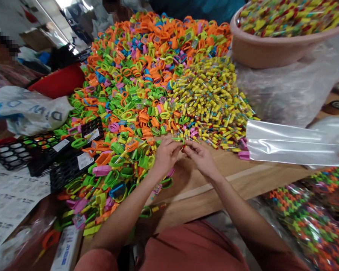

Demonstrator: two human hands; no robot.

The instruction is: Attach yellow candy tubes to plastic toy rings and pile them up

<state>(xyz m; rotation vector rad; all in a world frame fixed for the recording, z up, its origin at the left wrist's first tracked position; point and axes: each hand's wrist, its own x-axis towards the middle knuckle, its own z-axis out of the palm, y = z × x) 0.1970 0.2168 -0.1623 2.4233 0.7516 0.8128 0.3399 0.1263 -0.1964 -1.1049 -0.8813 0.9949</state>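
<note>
Close together over the table's near edge, both my hands are closed in a pinch. My left hand (166, 151) grips a green plastic toy watch (177, 139), its band showing above the fingers. My right hand (200, 157) meets it from the right, fingertips pressed on something small with a bit of red, mostly hidden. Just beyond lies a heap of short yellow-wrapped clear tubes (209, 98) with coloured bits inside. Behind and to the left spreads a big pile of toy watches (135, 75) in orange, green, yellow, pink and blue. More watches, some with tubes, lie beside my left forearm.
A pink basin (243, 47) full of yellow tubes stands at back right on a plastic-wrapped bulk. Clear plastic bags (288, 145) lie right on the wooden table (228, 171). Black baskets (11, 150) and a red basin (62, 81) are left. Filled bags (310, 226) sit lower right.
</note>
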